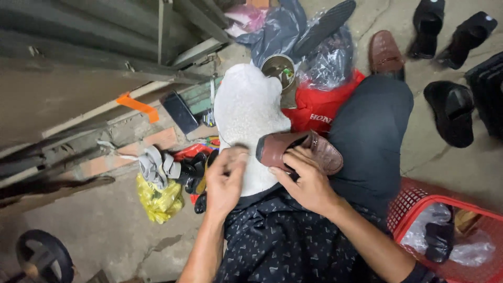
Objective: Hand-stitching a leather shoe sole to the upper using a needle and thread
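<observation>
A brown leather shoe (293, 149) lies on its side on my lap, its opening facing me. My right hand (306, 181) grips it, the fingers curled over its edge near the heel. My left hand (226, 178) rests on a white fuzzy cloth (246, 110) spread over my left knee; its fingers are pinched together at the cloth's edge, just left of the shoe's toe. Whether something small sits between those fingers is hidden.
An open tin can (279, 68) stands beyond the cloth beside a red cloth (319, 110) and plastic bags. A second brown shoe (385, 52) and several black shoes lie on the concrete at right. A red basket (445, 230) is at lower right. Rags and a yellow bag (157, 199) lie left.
</observation>
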